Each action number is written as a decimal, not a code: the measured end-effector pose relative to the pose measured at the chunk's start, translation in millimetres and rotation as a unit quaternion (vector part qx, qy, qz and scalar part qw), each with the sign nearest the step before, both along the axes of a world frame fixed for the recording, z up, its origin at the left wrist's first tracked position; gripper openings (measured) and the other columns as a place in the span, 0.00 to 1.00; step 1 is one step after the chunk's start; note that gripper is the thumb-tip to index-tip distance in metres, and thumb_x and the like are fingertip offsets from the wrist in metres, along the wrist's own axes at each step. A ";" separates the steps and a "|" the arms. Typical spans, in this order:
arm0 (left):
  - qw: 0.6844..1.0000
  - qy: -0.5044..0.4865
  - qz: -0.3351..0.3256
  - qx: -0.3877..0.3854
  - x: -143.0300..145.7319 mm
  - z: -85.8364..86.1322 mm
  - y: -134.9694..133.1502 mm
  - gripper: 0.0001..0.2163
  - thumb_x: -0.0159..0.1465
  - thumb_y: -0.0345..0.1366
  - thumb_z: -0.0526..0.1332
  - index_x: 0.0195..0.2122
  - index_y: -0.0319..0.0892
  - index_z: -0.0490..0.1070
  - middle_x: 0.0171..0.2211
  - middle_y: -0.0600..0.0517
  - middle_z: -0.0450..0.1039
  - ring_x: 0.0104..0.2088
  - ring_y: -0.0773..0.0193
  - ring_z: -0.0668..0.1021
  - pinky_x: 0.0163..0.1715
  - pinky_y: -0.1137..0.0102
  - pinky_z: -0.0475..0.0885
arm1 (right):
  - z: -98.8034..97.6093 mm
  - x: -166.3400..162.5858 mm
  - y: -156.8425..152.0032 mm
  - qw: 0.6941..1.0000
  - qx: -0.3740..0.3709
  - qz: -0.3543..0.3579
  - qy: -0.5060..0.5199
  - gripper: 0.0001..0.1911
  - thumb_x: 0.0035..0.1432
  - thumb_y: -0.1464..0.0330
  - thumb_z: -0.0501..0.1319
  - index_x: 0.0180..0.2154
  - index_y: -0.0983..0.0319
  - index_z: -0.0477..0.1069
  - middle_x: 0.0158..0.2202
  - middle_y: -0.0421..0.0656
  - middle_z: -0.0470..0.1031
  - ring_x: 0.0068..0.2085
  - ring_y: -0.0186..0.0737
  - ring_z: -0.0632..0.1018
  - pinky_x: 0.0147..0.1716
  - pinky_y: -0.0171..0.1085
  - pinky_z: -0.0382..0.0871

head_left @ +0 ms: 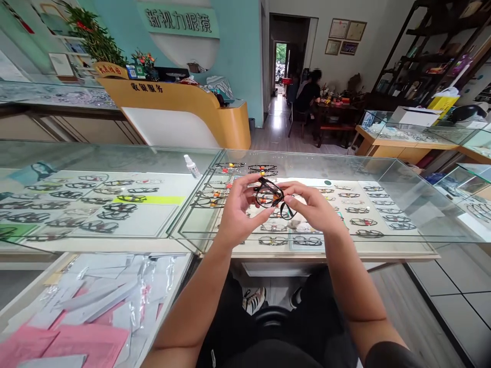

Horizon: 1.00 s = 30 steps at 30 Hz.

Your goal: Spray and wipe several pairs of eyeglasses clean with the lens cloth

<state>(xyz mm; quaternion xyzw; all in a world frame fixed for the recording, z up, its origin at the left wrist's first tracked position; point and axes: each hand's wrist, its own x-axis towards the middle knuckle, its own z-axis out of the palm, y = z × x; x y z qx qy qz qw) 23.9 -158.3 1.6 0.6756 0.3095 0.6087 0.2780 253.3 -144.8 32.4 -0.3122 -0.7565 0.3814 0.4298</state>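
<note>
Head view: black glasses frame (270, 198) held above the glass display case (387, 174), left hand (240, 210) and right hand (312, 207) both pinched on it. Risk — light fingertip hold; a slip drops the frame onto glass, scratching it.

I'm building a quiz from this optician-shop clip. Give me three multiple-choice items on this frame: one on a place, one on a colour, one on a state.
1. Where does the small spray bottle stand?
A. on the glass showcase
B. on the floor
C. on the orange counter

2. What colour is the frame of the glasses being held?
A. white
B. black
C. yellow

3. How are the glasses held?
A. lying untouched on the glass
B. by one hand alone
C. by both hands, above the showcase

Answers:
1 A, it stands on the showcase top.
2 B, the rims are dark black.
3 C, the left hand and right hand both grip them.
</note>
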 end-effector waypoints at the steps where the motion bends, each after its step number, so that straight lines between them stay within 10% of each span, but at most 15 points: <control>1: 1.000 -0.008 -0.006 -0.010 -0.2 -2.0 -4.1 0.35 0.59 0.41 0.79 0.65 0.51 0.67 0.61 0.41 0.74 0.48 0.56 0.85 0.40 0.68 0.81 | -3.5 -1.0 -3.2 1.000 -0.015 0.006 0.001 0.13 0.73 0.54 0.64 0.41 0.56 0.80 0.59 0.46 0.83 0.62 0.49 0.81 0.68 0.54 0.69; 6: 0.999 -0.014 -0.027 -0.035 -1.8 -6.2 -15.4 0.36 0.60 0.44 0.79 0.66 0.54 0.64 0.67 0.40 0.69 0.52 0.54 0.83 0.41 0.67 0.81 | -12.8 -5.4 -12.0 0.998 -0.052 0.019 0.026 0.15 0.71 0.53 0.65 0.42 0.57 0.80 0.50 0.45 0.86 0.53 0.47 0.83 0.60 0.48 0.75; 9: 0.992 -0.013 0.120 0.026 5.1 -14.9 -22.9 0.31 0.62 0.43 0.77 0.64 0.51 0.68 0.68 0.41 0.66 0.58 0.52 0.79 0.43 0.65 0.79 | -17.5 -8.3 -13.0 0.997 -0.029 -0.040 0.057 0.14 0.70 0.53 0.67 0.40 0.57 0.81 0.52 0.47 0.86 0.57 0.49 0.83 0.62 0.50 0.74; 12: 0.961 -0.011 0.265 0.079 20.3 -28.5 -34.2 0.12 0.67 0.40 0.72 0.50 0.46 0.76 0.49 0.47 0.75 0.42 0.59 0.77 0.38 0.66 0.74 | -24.1 -13.3 -12.8 0.990 0.029 -0.121 0.061 0.13 0.70 0.55 0.66 0.39 0.56 0.80 0.52 0.48 0.86 0.56 0.50 0.84 0.63 0.52 0.75; 15: 0.982 0.012 0.189 0.009 37.9 -37.9 -42.5 0.06 0.73 0.41 0.67 0.43 0.47 0.81 0.36 0.51 0.75 0.34 0.61 0.74 0.35 0.65 0.71 | -31.8 -21.4 -13.5 0.980 0.087 -0.174 0.051 0.11 0.72 0.57 0.64 0.40 0.55 0.80 0.51 0.48 0.87 0.55 0.51 0.85 0.60 0.53 0.77; 24: 0.959 -0.173 0.120 -0.190 58.1 -37.5 -23.6 0.18 0.65 0.53 0.74 0.46 0.43 0.86 0.45 0.45 0.85 0.46 0.55 0.84 0.48 0.63 0.79 | -54.9 -49.8 -11.4 0.930 0.248 -0.269 -0.030 0.11 0.75 0.63 0.59 0.48 0.54 0.81 0.56 0.52 0.85 0.59 0.55 0.84 0.62 0.59 0.76; 30: 0.931 -0.247 0.129 -0.237 42.7 -43.6 -8.8 0.21 0.59 0.53 0.78 0.44 0.42 0.86 0.39 0.48 0.84 0.40 0.59 0.83 0.42 0.67 0.78 | -61.9 -63.1 -7.7 0.939 0.255 -0.205 -0.104 0.16 0.75 0.65 0.58 0.56 0.56 0.81 0.64 0.54 0.81 0.62 0.59 0.82 0.64 0.62 0.73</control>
